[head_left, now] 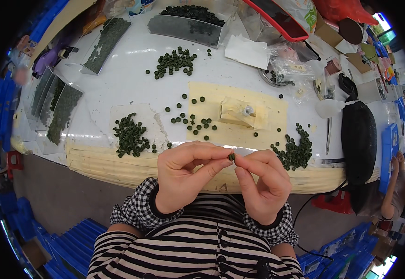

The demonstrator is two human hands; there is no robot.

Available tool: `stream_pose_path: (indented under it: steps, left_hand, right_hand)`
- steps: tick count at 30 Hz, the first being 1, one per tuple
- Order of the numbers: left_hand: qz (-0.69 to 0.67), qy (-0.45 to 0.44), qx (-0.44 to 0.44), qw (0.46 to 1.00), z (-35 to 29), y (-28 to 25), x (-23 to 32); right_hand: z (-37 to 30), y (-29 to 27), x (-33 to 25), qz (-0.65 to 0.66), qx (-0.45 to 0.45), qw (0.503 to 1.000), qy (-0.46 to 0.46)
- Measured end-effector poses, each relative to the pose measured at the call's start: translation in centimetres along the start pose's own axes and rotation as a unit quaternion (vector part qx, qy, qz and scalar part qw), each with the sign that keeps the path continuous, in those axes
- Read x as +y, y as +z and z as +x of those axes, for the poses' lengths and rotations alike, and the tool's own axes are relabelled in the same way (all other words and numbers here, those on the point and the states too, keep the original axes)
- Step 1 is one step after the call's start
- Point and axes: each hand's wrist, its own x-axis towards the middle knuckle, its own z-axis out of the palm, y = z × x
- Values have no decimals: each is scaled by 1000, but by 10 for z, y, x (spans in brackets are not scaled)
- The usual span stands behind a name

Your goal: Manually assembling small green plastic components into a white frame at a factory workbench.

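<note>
Between the thumb and forefinger of my left hand [179, 169] is pinched a small dark green round piece [231, 157], like a cap or button. The forefinger of my right hand [267, 183] meets the same piece from the right; its thumb sits just below and its other fingers are curled. Whether the right fingers grip anything else is hidden. Left of my hands lies a pile of similar green pieces [131, 135], and another pile [298, 151] is to the right. Beyond them, a block wrapped in cream tape [237, 113] with a small upright tip stands on a cream sheet [202, 90].
More green pieces [174, 63] are heaped farther back. Clear bins [184, 31] of pieces line the back and left. A red-framed device [279, 21] overhangs the back. Plastic bags [295, 69], tweezers [328, 135] and a black bundle [359, 139] are at right. Padding [105, 160] covers the front edge.
</note>
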Motion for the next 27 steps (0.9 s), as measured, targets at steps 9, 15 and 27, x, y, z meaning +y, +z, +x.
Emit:
stream_pose_path:
  steps: [9, 15, 27]
  left_hand:
    - [41, 25, 1, 999, 2, 0, 0]
    - [72, 33, -1, 997, 2, -1, 0]
    - [74, 16, -28, 997, 2, -5, 1]
  right_hand:
    - [-1, 0, 2, -1, -6, 1000, -8]
    - [-2, -1, 2, 7, -10, 1000, -2]
    - [-1, -1, 2, -34, -9, 999, -40]
